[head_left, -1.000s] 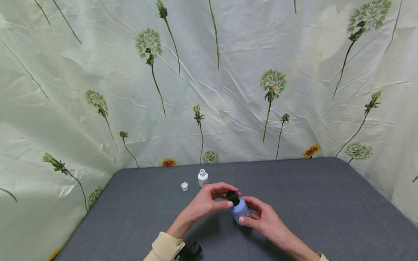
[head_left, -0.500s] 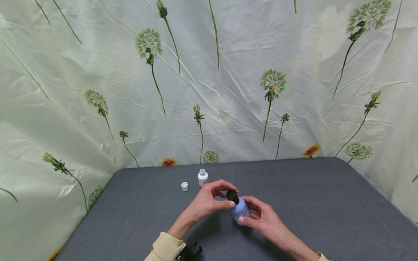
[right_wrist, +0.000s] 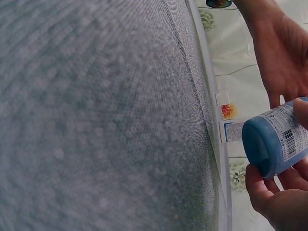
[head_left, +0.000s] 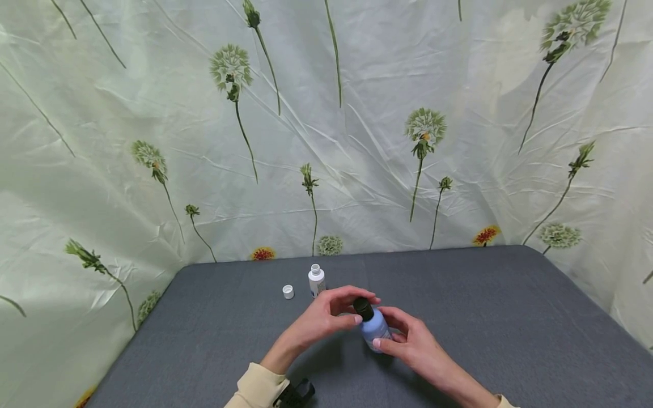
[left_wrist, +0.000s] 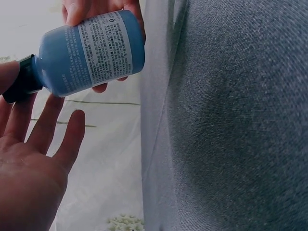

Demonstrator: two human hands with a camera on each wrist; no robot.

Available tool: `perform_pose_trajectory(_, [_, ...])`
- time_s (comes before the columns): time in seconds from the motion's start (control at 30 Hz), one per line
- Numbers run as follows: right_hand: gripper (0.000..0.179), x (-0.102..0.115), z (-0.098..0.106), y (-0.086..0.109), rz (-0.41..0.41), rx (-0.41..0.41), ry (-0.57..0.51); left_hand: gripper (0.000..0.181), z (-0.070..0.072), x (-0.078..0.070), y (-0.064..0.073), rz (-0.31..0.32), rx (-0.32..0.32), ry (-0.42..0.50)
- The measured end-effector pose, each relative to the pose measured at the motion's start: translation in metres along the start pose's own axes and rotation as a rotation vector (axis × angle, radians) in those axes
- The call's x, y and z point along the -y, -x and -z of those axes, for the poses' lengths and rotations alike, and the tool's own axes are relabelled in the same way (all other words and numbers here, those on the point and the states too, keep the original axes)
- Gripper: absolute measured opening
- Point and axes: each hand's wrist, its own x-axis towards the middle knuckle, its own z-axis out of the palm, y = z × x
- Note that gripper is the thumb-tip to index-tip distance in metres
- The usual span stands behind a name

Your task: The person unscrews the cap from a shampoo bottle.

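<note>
A blue bottle [head_left: 374,328] with a black cap [head_left: 364,308] is held tilted above the table, its printed label showing in the left wrist view. My right hand [head_left: 410,343] grips the bottle's body, thumb in front and fingers behind. At the top, my left hand [head_left: 326,314] pinches the cap between thumb and fingers. In the left wrist view, the left hand's other fingers [left_wrist: 72,139] spread below the bottle's shoulder. The bottle's base [right_wrist: 260,147] faces the right wrist camera.
Beyond the left hand stands a small white bottle [head_left: 316,279], uncapped and partly hidden by that hand. A white cap [head_left: 288,292] lies to its left. The grey cloth-covered table [head_left: 484,306] ends at a flower-printed curtain [head_left: 367,170].
My left hand's fingers shift slightly around the black cap, rising a little and then lowering and reaching farther right. The right hand and the blue bottle stay nearly still.
</note>
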Motion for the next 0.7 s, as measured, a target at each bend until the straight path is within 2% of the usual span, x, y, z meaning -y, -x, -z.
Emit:
perform_pose_trajectory(0.4, [0.062, 0.0002, -0.0005, 0.0007, 0.022, 0.002, -0.005, 0.032, -0.0021, 0.0029, -0.0027, 0.062, -0.161, -0.122])
perform_pose_trajectory(0.7, [0.060, -0.0008, -0.0010, 0.0004, 0.024, 0.007, -0.005, 0.034, -0.0036, 0.0037, -0.0029, 0.065, -0.198, -0.126])
